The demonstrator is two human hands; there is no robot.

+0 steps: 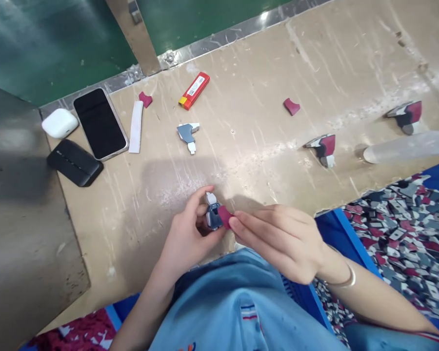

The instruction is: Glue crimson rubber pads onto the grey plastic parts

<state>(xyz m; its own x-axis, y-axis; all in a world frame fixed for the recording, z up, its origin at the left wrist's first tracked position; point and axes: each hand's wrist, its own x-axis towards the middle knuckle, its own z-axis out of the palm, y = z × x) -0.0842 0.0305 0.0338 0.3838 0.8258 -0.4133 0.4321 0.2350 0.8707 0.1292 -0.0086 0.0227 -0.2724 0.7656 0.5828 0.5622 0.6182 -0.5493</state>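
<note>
Between the thumb and fingers of my left hand is a small grey-and-white plastic part, its dark hollow side facing up. My right hand pinches a maroon plastic piece by its right end, right against the grey part's edge; I cannot tell whether it sits in the hollow. Beyond my hands lies a similar grey-and-white part. Two assembled parts with maroon faces, a nearer one and a farther one, rest on the right of the table.
Loose maroon pieces, a red lighter-shaped item, a white strip, a phone, a white case and a black box lie on the table. A blue bin of parts stands right; maroon pieces lie lower left.
</note>
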